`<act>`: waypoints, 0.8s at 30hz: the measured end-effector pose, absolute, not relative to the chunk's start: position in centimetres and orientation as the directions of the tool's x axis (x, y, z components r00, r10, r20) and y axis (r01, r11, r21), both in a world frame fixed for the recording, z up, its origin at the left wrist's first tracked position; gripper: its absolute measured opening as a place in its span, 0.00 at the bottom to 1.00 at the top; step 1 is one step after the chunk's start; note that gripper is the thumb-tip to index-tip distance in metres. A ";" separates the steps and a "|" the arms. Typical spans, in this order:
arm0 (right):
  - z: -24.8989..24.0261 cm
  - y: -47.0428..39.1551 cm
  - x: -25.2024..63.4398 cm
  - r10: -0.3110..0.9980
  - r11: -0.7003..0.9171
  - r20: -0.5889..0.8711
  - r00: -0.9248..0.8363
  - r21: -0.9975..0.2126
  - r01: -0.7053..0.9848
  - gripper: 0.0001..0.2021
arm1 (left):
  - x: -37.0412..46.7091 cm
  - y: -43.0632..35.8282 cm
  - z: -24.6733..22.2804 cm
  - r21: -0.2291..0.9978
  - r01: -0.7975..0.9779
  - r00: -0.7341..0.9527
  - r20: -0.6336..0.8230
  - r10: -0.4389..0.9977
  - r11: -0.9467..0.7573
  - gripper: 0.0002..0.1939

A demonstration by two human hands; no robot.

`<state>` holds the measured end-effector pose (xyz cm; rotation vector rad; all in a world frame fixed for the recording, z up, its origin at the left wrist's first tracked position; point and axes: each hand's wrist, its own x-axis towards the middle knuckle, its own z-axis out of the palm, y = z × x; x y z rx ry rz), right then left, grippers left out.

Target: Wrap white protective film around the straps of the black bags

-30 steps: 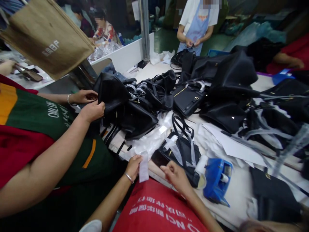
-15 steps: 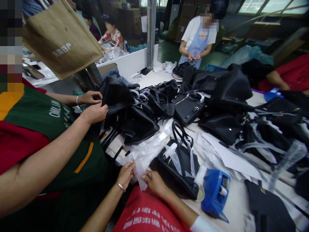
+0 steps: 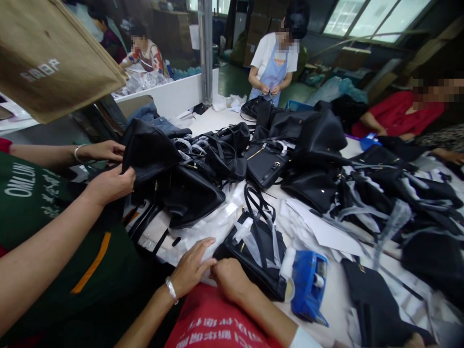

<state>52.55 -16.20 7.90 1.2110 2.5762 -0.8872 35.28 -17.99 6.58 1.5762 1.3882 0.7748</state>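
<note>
My left hand [image 3: 193, 267] is in front of my red apron, its fingers stretched out and its thumb toward the other hand. My right hand [image 3: 232, 279] is beside it, closed, with the fingers curled under. A thin white wrapping sheet [image 3: 207, 279] shows as a small patch between the hands; most of it is hidden by them. Just beyond lies a small black handbag [image 3: 232, 244] with upright handles and white wrapping strips. A blue tape dispenser [image 3: 308, 285] stands to its right.
At left, a co-worker's hands [image 3: 110, 186] hold a large black bag [image 3: 148, 147]. Many black bags are heaped across the table. White paper sheets [image 3: 322, 229] lie right of the handbag. A brown bag [image 3: 65, 63] hangs at upper left. Other people stand behind and at right.
The view has swung right, so things sit further left. The white sheet that hung between my hands is now mostly out of sight; my left fingers have straightened and my right fingers have curled.
</note>
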 end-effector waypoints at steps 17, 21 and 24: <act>6.9 -12.9 57.7 0.892 -0.068 -0.321 -0.317 -0.790 0.609 0.13 | 39.1 -12.8 6.3 0.880 0.106 0.402 -0.464 0.790 0.463 0.09; 7.3 -11.6 57.5 0.887 0.028 -0.321 -0.331 -0.680 0.733 0.14 | 40.0 -11.8 5.9 0.805 -0.004 0.429 -0.535 0.728 0.594 0.10; 7.2 -10.3 59.3 0.894 0.009 -0.324 -0.308 -0.676 0.737 0.18 | 40.2 -11.3 5.2 0.816 0.027 0.375 -0.544 0.751 0.578 0.09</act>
